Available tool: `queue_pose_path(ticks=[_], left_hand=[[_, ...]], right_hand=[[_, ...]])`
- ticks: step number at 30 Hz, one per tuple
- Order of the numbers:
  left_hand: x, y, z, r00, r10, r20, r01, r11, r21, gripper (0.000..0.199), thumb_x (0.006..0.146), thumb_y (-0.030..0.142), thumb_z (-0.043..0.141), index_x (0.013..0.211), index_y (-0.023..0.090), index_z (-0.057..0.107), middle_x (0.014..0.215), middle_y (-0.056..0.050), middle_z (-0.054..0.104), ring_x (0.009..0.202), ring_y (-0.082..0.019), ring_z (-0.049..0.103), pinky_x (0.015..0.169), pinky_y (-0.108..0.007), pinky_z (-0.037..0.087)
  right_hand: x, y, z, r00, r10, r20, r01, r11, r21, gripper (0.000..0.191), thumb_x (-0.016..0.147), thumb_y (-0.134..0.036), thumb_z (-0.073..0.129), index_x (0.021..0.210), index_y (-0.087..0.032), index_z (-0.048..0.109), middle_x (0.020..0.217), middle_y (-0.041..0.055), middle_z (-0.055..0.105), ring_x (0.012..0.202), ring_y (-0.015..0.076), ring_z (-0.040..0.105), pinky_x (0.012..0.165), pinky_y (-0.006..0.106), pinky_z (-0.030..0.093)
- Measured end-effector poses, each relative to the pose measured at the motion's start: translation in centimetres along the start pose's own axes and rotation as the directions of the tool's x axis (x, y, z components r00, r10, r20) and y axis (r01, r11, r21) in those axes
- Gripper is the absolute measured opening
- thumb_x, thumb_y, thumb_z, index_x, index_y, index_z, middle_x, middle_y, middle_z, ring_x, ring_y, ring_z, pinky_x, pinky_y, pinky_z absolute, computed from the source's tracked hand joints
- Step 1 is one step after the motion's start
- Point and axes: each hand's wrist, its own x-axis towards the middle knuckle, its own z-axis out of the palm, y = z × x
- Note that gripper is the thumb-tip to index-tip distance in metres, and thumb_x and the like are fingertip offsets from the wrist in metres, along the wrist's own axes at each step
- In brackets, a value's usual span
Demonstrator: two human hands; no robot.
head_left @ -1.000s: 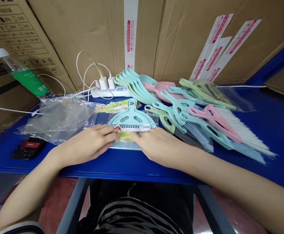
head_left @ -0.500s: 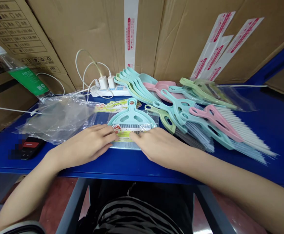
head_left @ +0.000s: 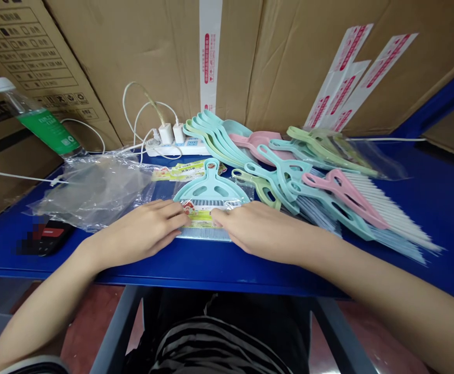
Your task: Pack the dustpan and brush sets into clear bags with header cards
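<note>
- The fingers [head_left: 174, 214] of the left hand [head_left: 141, 234] lie extended and unclenched on the front of the packet, and those of the right hand [head_left: 266, 234] do the same just beside them; neither hand grips anything.
- Under them sits a mint-green dustpan [head_left: 211, 187], flat on the worktop [head_left: 441, 202] near its front edge, with grey bristles and a printed card [head_left: 199, 216] across its lower part.
- A clear bag [head_left: 242, 193] appears to sleeve this set, though the hands hide its opening.
- So far, this is the only set that shows a card and bag together.
- To the right lies a much larger heap of loose hand brushes [head_left: 336, 195] in pink, mint and pale green, most showing no card.
- Behind it stand nested dustpans [head_left: 215, 137], with a pink dustpan [head_left: 258, 139] among them.
- A further printed card [head_left: 184, 170] lies behind the mint dustpan, and a crumpled heap of clear plastic [head_left: 94, 195] lies to the left.
- Farther out are a power strip [head_left: 176, 149], a phone [head_left: 51, 234], a water bottle [head_left: 43, 122] and cardboard cartons [head_left: 141, 52].
</note>
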Motion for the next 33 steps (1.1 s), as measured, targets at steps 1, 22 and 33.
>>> queue_pose_path(ticks=[1, 22, 33], left_hand=[[0.0, 0.0, 0.0, 1.000, -0.001, -0.005, 0.001, 1.000, -0.002, 0.028, 0.099, 0.019, 0.034, 0.101, 0.020, 0.062, 0.098, -0.006, 0.067, 0.090, -0.020, 0.065, 0.088, -0.036, 0.053], [0.4, 0.2, 0.5, 0.997, 0.077, -0.022, -0.077, 0.997, -0.030, 0.046, 0.089, 0.004, 0.045, 0.126, 0.027, 0.060, 0.105, -0.004, 0.064, 0.098, -0.019, 0.061, 0.093, -0.037, 0.052], [0.4, 0.1, 0.3, 0.995, 0.096, -0.025, -0.097, 0.994, -0.040, 0.043, 0.092, 0.008, 0.043, 0.129, 0.024, 0.060, 0.105, -0.006, 0.066, 0.101, -0.020, 0.062, 0.094, -0.038, 0.052]], right_hand=[[-0.1, 0.1, -0.1, 1.000, -0.010, 0.001, 0.010, 1.000, 0.011, 0.032, 0.086, -0.001, 0.046, 0.113, -0.013, 0.058, 0.071, 0.0043, 0.065, 0.057, 0.0168, 0.052, 0.050, 0.030, 0.021], [0.3, 0.3, 1.2, 0.973, -0.156, -0.168, 0.159, 0.987, 0.001, 0.044, 0.083, -0.002, 0.051, 0.124, -0.015, 0.057, 0.106, 0.0112, 0.073, 0.092, 0.0248, 0.068, 0.063, 0.032, 0.041], [0.1, 0.8, 0.2, 0.977, -0.164, -0.140, 0.171, 0.985, 0.037, 0.039, 0.087, -0.007, 0.053, 0.121, -0.020, 0.067, 0.103, 0.0095, 0.075, 0.087, 0.0255, 0.070, 0.064, 0.033, 0.043]])
